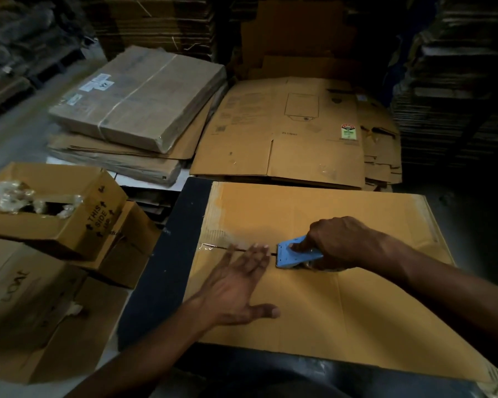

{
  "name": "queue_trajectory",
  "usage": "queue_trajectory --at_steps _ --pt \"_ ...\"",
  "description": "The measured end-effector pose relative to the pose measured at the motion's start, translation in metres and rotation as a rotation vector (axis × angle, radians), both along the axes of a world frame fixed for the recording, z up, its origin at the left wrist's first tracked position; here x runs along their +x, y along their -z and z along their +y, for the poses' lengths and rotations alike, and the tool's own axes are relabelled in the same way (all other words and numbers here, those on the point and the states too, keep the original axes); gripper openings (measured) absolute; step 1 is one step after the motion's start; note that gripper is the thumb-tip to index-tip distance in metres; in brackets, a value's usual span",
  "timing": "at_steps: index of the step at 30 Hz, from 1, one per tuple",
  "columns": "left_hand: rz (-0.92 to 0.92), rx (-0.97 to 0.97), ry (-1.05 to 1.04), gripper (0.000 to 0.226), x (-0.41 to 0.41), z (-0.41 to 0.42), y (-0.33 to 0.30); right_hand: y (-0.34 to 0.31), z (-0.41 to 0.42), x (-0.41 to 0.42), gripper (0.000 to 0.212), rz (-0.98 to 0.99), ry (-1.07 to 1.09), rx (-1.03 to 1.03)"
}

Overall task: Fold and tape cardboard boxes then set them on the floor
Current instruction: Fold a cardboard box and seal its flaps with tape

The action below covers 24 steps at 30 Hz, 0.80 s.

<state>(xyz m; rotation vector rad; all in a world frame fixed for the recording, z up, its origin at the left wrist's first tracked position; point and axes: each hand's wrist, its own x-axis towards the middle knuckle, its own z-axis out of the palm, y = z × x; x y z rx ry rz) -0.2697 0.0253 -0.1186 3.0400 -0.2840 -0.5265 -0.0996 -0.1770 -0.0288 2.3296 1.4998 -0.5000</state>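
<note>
We see the cardboard box (342,305) lying on the dark table (156,282) with its flaps closed. The left hand (236,285) presses flat with straight fingers beside the seam. The right hand (337,242) grips the blue tape dispenser (296,252) on the seam, just beside the left fingertips.

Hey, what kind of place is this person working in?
Probably a warehouse packing area: stacks of flattened cardboard boxes lie around, a wrapped bundle sits on more flats, and the right hand runs a blue tape dispenser along a box seam.
</note>
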Motion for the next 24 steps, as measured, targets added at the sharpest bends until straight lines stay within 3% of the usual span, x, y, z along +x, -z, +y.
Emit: queue_trajectory --at_steps 3,8,12,17,24 --pt "-0.043 -0.079 -0.016 0.110 0.009 -0.017 0.005 -0.002 0.001 0.000 0.062 -0.023 -0.035 -0.005" --pt "-0.090 -0.070 -0.186 0.088 -0.010 0.048 -0.008 0.003 0.011 -0.003 0.063 0.030 -0.070 0.051" --pt "-0.051 -0.025 -0.210 0.093 -0.023 0.077 -0.008 0.005 0.030 -0.009 0.056 0.023 -0.118 0.028" --pt "-0.095 -0.053 -0.207 0.099 -0.020 0.092 0.006 0.004 0.052 -0.009 0.053 0.027 0.001 -0.067" --pt "-0.121 -0.016 -0.193 0.097 -0.021 0.092 0.009 -0.016 -0.001 0.011 0.070 0.068 0.001 -0.154"
